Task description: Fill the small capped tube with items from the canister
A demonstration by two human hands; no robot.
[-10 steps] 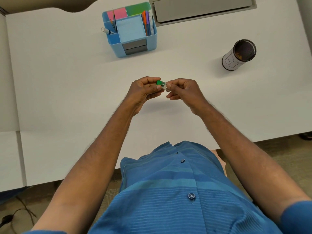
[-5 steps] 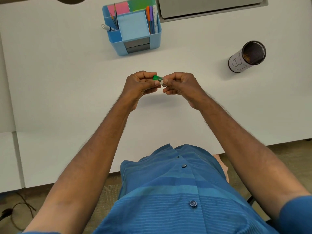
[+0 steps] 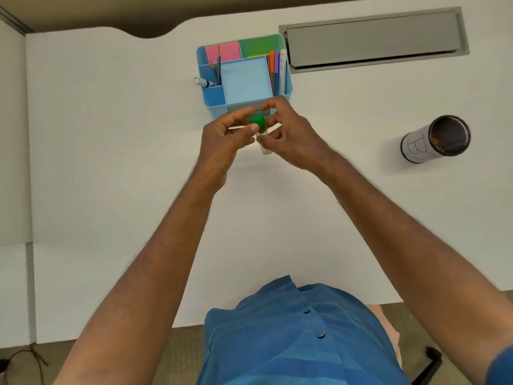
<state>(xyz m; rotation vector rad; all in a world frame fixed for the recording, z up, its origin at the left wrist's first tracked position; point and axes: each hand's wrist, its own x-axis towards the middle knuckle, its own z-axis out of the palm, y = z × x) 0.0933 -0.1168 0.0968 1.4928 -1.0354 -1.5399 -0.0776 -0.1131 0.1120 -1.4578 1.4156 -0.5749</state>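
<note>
Both hands meet above the desk [image 3: 111, 162]: right hand [image 3: 291, 137] grips the tube [image 3: 263, 143], left hand [image 3: 224, 137] pinches its green cap [image 3: 257, 121]. Open canister [image 3: 433, 140] stands well apart at right.

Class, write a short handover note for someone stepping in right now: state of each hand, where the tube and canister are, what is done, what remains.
Left hand: fingertips at the green cap, seemingly gripping it.
Right hand: holds the tube body, roughly upright, above the desk.
Canister: open, standing at the right, untouched.
Done: tube picked up.
Left: remove the cap, fill from the canister, recap.
</note>
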